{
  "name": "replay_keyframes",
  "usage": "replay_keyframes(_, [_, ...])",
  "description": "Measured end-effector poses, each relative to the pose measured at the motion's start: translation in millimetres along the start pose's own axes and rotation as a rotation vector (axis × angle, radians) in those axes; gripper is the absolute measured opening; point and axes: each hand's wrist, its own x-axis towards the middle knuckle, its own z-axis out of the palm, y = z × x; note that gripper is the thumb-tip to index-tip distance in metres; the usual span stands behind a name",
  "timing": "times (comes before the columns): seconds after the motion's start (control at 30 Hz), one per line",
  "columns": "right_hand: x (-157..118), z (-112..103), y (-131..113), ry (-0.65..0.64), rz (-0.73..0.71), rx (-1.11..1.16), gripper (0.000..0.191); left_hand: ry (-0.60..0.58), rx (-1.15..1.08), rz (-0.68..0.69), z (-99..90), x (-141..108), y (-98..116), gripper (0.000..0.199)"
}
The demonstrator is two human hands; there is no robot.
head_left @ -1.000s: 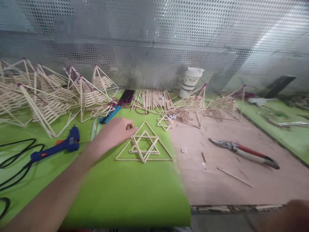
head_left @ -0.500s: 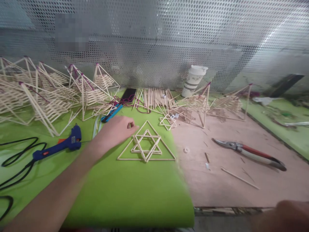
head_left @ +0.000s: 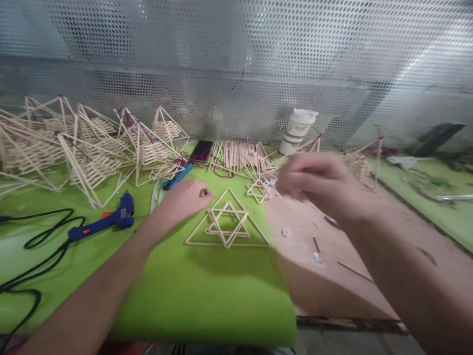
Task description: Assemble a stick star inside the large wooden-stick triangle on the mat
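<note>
A large triangle (head_left: pixel 228 244) of thin wooden sticks lies flat on the green mat, with a six-pointed star (head_left: pixel 228 224) of sticks resting over it. My left hand (head_left: pixel 187 197) is beside the triangle's upper left side, thumb and forefinger curled to a pinch; anything between the fingertips is too small to make out. Over the board at right hovers my right hand (head_left: pixel 314 177), slightly blurred, its fingers drawn together. What it holds, if anything, is hidden. A smaller stick star (head_left: pixel 259 191) lies between the hands, farther back.
A blue glue gun (head_left: pixel 107 219) with a black cord lies left. Behind are stick pyramids (head_left: pixel 92 143), a blue cutter (head_left: pixel 178 176), a dark phone (head_left: pixel 201 150), loose sticks (head_left: pixel 244 155) and a paper cup (head_left: pixel 297 130). Scraps dot the wooden board (head_left: pixel 295 266); pruning shears (head_left: pixel 331 222) are mostly covered.
My right hand has come up from the lower right corner to above the board, covering most of the shears and a pyramid. My left hand keeps its place by the triangle. The view has shifted slightly.
</note>
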Motion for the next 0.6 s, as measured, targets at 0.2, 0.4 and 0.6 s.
replay_keyframes(0.2, [18,44,41,-0.154,-0.206,-0.362,0.008,-0.016,-0.036,-0.01,3.6,1,-1,0.038])
replay_keyframes(0.4, [10,52,62,-0.179,-0.336,-0.449,0.015,-0.003,-0.017,-0.007,5.7,3,-2,0.038])
replay_keyframes(0.6, [6,46,47,-0.091,-0.297,-0.463,0.02,0.045,-0.01,-0.01,8.8,5,-2,0.036])
